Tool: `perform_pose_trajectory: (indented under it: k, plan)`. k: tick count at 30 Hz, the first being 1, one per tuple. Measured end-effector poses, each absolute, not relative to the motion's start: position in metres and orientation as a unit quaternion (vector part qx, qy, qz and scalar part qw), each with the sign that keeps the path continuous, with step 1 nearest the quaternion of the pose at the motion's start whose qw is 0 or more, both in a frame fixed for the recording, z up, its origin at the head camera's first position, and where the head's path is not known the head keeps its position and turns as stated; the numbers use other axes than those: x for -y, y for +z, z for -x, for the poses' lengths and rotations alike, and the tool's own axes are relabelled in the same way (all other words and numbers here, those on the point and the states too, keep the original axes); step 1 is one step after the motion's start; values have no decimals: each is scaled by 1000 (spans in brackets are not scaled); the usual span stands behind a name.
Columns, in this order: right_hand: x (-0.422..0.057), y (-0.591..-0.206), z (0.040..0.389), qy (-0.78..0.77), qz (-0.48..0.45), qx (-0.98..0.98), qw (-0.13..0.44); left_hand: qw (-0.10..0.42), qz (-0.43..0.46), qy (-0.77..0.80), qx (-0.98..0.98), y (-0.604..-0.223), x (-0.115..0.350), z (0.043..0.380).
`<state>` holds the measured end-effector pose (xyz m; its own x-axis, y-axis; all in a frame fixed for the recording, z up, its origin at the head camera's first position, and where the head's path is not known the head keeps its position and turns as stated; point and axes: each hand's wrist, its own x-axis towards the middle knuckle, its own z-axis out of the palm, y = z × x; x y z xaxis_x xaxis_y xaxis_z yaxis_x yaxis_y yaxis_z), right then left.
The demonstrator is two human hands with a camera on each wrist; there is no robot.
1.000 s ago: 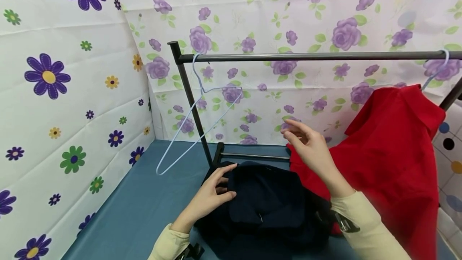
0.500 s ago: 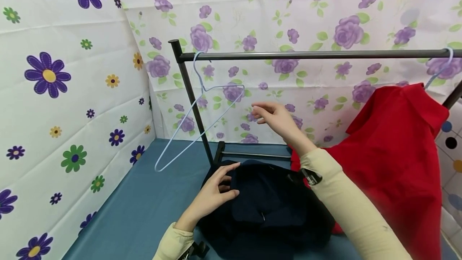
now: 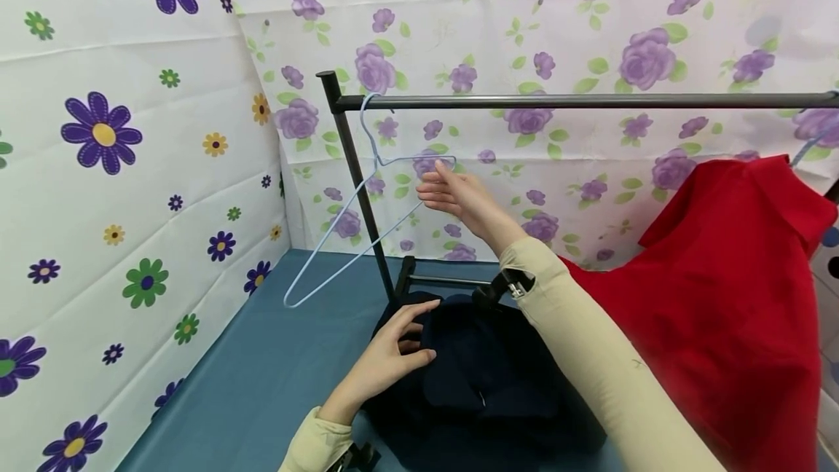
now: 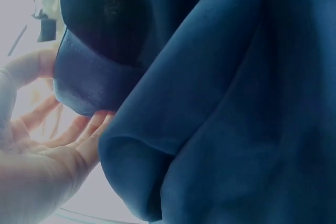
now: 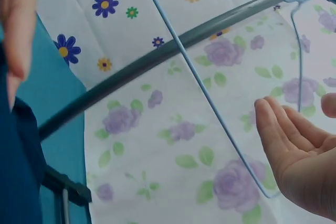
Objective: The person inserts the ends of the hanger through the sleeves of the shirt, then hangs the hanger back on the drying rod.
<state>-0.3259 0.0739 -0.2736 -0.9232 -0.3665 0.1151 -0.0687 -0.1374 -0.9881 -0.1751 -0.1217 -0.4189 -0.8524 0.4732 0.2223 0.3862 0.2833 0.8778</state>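
Note:
A navy blue garment with a collar (image 3: 491, 377) lies on the blue-covered surface. My left hand (image 3: 388, 357) rests at its left edge, thumb and fingers apart around a fold. In the left wrist view, the fingers (image 4: 79, 135) reach behind the dark cloth (image 4: 210, 103), and their tips are partly hidden. A light blue wire hanger (image 3: 354, 259) hangs bare from the rail at the left. Beside its right end is my right hand (image 3: 459, 199), fingers extended and holding nothing. The right wrist view shows that hand (image 5: 304, 156) near the wire; I cannot tell whether they touch.
A black metal rack's top rail (image 3: 590, 101) runs across the view. A red collared shirt (image 3: 727, 275) hangs from it at the right on another blue hanger. Flowered sheets (image 3: 537, 28) stand behind and to the left. The blue cloth (image 3: 229, 355) covers the surface below.
My right hand has moved left from beside the red shirt to the bare hanger's right end. My left hand has stayed at the navy garment. The view has shifted slightly right.

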Motion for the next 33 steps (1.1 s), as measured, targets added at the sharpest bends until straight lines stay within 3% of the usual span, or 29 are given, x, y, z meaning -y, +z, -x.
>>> perform_pose_trajectory:
  k: [11, 25, 33]
  plan:
    - [-38, -261, 334, -817, 177, -528, 150, 36, -250, 534, -807, -421, 144, 165]
    - [-22, -244, 319, -821, 189, -510, 174, 30, -243, 526, -814, -425, 160, 158]
    - [-19, -228, 311, -843, 205, -447, 219, 33, -239, 529, -814, -423, 160, 157]
